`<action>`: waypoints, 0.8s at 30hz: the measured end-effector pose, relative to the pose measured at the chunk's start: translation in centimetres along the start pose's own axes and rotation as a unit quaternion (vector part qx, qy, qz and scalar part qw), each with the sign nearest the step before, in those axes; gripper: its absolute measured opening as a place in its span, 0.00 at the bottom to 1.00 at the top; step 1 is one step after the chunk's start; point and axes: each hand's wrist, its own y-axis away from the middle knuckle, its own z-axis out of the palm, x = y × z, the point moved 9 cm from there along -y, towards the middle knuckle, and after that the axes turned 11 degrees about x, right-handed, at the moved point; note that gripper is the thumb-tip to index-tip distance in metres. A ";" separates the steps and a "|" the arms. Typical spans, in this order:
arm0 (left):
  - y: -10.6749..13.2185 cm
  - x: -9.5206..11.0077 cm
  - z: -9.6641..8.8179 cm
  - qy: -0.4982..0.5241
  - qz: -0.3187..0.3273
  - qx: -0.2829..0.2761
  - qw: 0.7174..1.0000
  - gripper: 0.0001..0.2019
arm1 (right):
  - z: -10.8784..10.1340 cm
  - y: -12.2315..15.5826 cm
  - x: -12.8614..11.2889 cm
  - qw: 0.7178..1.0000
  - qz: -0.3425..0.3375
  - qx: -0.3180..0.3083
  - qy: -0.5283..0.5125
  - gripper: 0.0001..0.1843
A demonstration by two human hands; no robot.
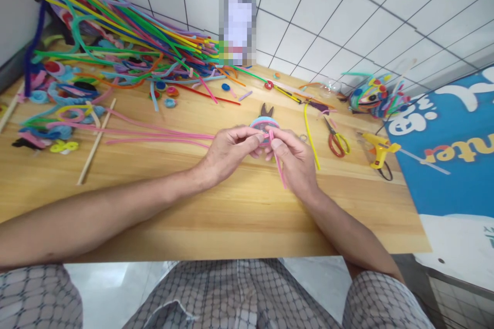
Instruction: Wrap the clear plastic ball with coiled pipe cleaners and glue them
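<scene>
Both hands meet over the middle of the wooden table (231, 216). My left hand (235, 151) pinches a pink pipe cleaner between thumb and index finger. My right hand (293, 157) grips the same pink pipe cleaner (280, 169), whose end hangs down in front of the palm. Several more pink pipe cleaners (165, 135) stretch left along the table from behind my left hand. Just beyond the fingertips lies a round piece with a blue and pink rim (264, 121), partly hidden by the hands. Dark plier jaws (267, 109) stick out behind it.
A large heap of coloured pipe cleaners (154, 36) fills the back left. Wooden sticks (96, 141) lie at left. To the right are scissors (337, 141), a yellow pipe cleaner (311, 136), a yellow glue gun (378, 149) and a colourful fish-like figure (370, 95). A tiled wall stands behind.
</scene>
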 end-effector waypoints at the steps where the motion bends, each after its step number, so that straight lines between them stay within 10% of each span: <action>1: 0.0 0.0 0.0 -0.003 0.002 -0.001 1.000 0.14 | 0.1 0.0 0.1 1.000 0.006 -0.004 0.002 0.16; 24: -0.2 -0.6 0.1 -0.025 0.012 -0.010 1.000 0.17 | -0.1 -0.2 -0.8 0.999 -0.021 0.028 0.035 0.08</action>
